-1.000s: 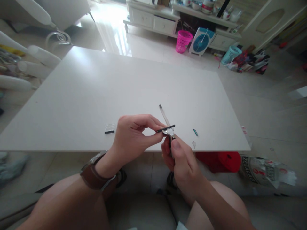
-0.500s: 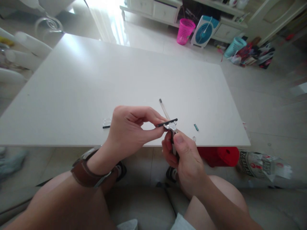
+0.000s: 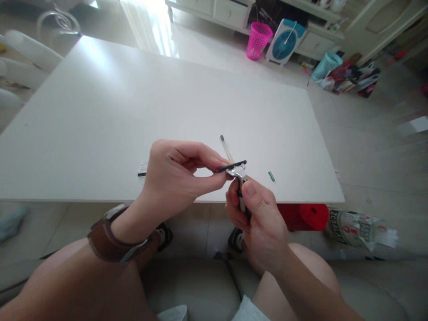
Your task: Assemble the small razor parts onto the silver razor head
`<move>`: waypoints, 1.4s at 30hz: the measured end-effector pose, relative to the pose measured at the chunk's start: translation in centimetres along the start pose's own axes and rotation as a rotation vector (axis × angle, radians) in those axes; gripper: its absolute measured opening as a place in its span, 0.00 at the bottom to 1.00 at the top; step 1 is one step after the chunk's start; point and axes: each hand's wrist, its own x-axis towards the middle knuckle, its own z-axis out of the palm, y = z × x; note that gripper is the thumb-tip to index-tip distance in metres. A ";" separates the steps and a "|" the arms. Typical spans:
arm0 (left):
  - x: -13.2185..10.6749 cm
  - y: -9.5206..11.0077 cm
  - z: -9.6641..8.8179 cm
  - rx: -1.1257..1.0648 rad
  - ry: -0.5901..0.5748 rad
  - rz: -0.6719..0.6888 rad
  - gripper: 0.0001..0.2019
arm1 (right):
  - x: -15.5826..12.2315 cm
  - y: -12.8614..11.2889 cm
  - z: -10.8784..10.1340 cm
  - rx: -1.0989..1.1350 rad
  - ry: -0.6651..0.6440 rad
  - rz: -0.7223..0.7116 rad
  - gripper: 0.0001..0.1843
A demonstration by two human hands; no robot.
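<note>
My right hand [image 3: 264, 214] is closed around the dark handle of what looks like a razor [image 3: 238, 172], with the thumb along it. Its silver neck rises from the fist to a narrow black bar-shaped head, which slants slightly up to the right. My left hand [image 3: 180, 171] pinches the left end of that head between thumb and fingers. A thin clear stick with a dark tip [image 3: 226, 148] lies on the white table [image 3: 150, 102] just beyond the head. To the right rests a small green-and-black strip [image 3: 271, 176]. Left of my left hand, a small clear and black piece [image 3: 142, 170] is partly covered.
The table's front edge runs just under my hands. Below it on the right are a red container [image 3: 312, 216] and a printed plastic bag [image 3: 357, 229]. Across the floor stand a pink basket [image 3: 259, 41], a blue-and-white fan [image 3: 285, 42] and a light-blue basket [image 3: 327, 67].
The view has shifted slightly, so the table and hands sit a little further left and higher. Both hands keep the same grip on the razor.
</note>
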 end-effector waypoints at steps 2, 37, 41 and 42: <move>0.0 0.1 0.0 0.001 0.018 -0.015 0.12 | 0.0 0.1 0.0 -0.010 0.015 0.003 0.23; -0.1 0.2 0.2 0.010 0.046 -0.018 0.11 | 0.2 0.3 0.5 -0.029 0.037 0.010 0.23; -0.2 0.1 0.2 0.012 0.038 -0.034 0.11 | 0.2 0.3 0.5 0.001 0.035 0.028 0.25; -0.2 0.1 0.2 0.011 0.042 -0.032 0.11 | 0.3 0.3 0.5 0.002 0.036 0.036 0.25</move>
